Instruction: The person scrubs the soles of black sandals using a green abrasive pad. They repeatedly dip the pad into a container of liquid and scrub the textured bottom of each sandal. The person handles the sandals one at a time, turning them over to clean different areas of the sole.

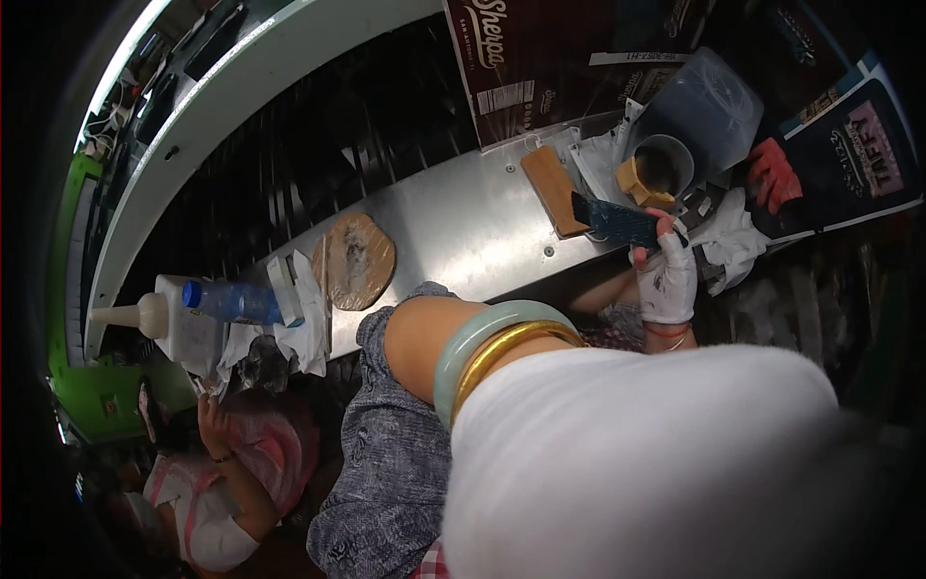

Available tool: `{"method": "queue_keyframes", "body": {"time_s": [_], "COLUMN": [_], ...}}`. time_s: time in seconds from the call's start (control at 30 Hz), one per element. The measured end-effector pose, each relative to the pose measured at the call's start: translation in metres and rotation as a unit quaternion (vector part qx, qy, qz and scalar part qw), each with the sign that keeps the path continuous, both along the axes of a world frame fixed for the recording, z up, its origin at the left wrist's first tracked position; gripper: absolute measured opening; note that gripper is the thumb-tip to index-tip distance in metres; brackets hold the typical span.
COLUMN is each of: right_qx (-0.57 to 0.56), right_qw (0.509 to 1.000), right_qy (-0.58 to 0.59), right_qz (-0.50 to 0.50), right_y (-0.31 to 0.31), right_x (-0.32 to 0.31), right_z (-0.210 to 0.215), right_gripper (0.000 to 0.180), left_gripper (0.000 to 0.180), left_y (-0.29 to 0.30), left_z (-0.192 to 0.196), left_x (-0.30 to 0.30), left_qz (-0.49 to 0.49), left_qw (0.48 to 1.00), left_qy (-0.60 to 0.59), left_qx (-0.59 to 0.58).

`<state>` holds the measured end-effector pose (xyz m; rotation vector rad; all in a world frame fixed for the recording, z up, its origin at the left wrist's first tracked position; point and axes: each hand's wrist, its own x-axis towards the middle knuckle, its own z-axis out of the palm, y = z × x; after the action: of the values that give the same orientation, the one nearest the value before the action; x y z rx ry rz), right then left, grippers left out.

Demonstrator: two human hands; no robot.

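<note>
Head view looks down on a brushed metal bench (463, 217) that runs from near left to far right, with a dark ribbed surface (318, 145) beyond it and a pale curved edge (241, 77) farther still. The room around is dim; a green shape (82, 386) shows at the far left rim.

On the bench, toward the right, the right hand (666, 275), in a white glove, has its fingers closed around a dark blue flat strip (617, 222), which juts left from the grip over the bench edge. Just beside that strip lies a tan wooden block (552, 188). Farther right stand a round cup (664, 164) with a yellowish lump at its rim, crumpled white cloths (738, 236), a clear plastic tub (709, 101) and a red rag (776, 174). A dark printed carton (540, 58) stands behind.

Near the bench's left end lie a round brown disc (357, 259), a white glue bottle (169, 318) with a cone nozzle and a blue-capped clear bottle (231, 301).

The left forearm, in a white sleeve (627, 463) with a pale green bangle (473, 343) and a gold bangle (502, 352), fills the near middle (it blocks much of the lap); the left hand itself is hidden, so I cannot tell how its fingers stand. Another person (217, 482) sits at the near left.
</note>
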<state>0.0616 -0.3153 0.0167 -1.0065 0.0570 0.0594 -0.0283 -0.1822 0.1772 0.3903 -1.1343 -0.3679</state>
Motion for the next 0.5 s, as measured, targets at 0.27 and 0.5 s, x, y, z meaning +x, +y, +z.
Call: {"method": "queue_keyframes", "body": {"time_s": [0.27, 0.5], "right_qx": [0.002, -0.034], "right_qw": [1.000, 0.999], "right_qy": [0.011, 0.023], "right_qz": [0.008, 0.000], "right_y": [0.0007, 0.0026], "right_x": [-0.0044, -0.0004], "right_z": [-0.0001, 0.0009], "right_gripper": [0.024, 0.025], "left_gripper": [0.028, 0.028], "left_y": [0.0012, 0.0077], "left_z": [0.0009, 0.0033], "left_x": [0.0032, 0.0082], "left_qz": [-0.019, -0.025], "left_qw": [1.000, 1.000], "left_qy": [-0.004, 0.012], "left_qx": [-0.008, -0.011]}}
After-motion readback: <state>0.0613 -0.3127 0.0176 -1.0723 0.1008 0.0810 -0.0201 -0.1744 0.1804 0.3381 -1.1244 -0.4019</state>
